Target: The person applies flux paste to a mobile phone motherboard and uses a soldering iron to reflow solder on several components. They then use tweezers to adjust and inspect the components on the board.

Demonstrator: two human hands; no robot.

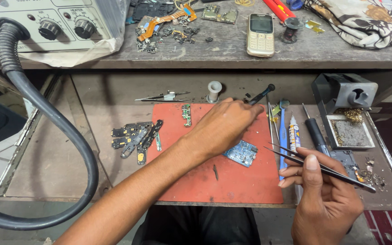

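My left hand reaches across the red mat, fingers closed on a thin black-handled tool at the mat's far right corner. My right hand is at the lower right and pinches a pair of metal tweezers, tips pointing left toward a small blue circuit board lying on the mat. A small green board lies at the mat's top edge. A tiny dark screw-like part rests on the mat.
Black phone parts lie left of the mat. Another pair of tweezers, a white spool, a blue tool, a glue tube and a screwdriver lie around. A soldering stand is at right; a hot-air station's hose curves at left. A keypad phone sits on the shelf.
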